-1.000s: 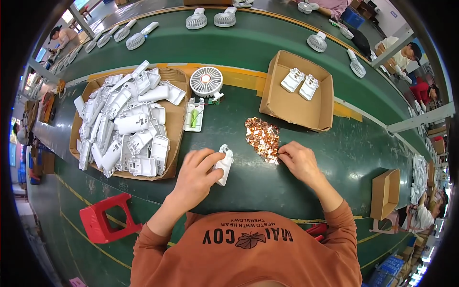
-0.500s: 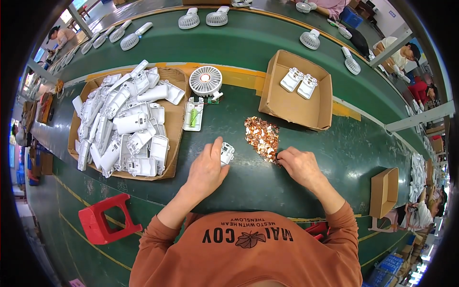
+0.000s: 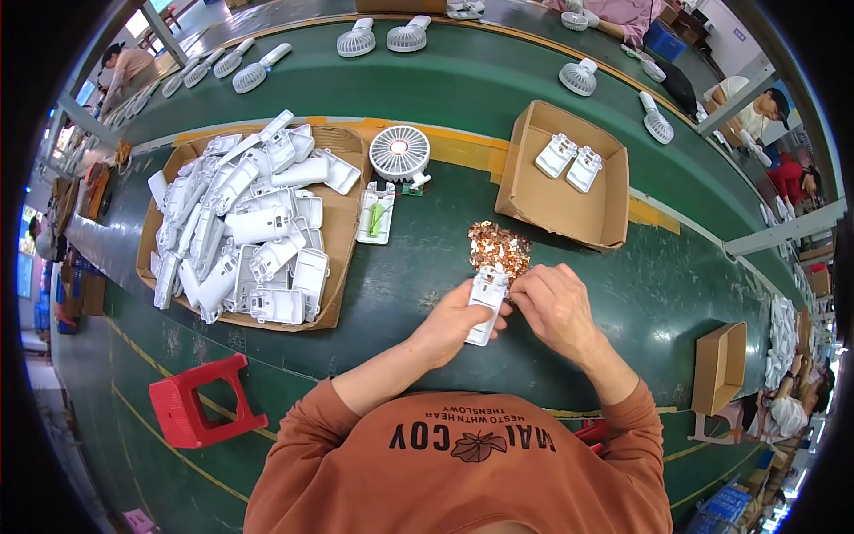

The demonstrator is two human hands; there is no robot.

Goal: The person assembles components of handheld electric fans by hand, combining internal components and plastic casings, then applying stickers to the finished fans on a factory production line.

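My left hand (image 3: pixel 445 327) grips a white plastic handle shell (image 3: pixel 487 292), tilted with its top end toward the pile of small copper-coloured metal pieces (image 3: pixel 498 245). The thumb lies across the shell's inner side. Just right of the shell's upper end, the fingertips of my right hand (image 3: pixel 559 310) are pinched together. Whatever they hold is too small or hidden to make out. Beyond my left hand lies another handle shell with a green cell (image 3: pixel 376 220) in it, beside a white round fan head (image 3: pixel 399 152).
A shallow carton (image 3: pixel 347 218) at left is heaped with white shells (image 3: pixel 260 224). Another carton (image 3: pixel 565 205) at far right holds two shells (image 3: pixel 557 156). Finished-looking handheld fans (image 3: pixel 407 36) lie along the green belt behind. A red stool (image 3: pixel 182 414) stands at lower left; co-workers sit beyond.
My left hand has moved right with the shell, turning it upright beside the metal pieces. My right hand has lifted from the pile's near edge to the shell's upper end.
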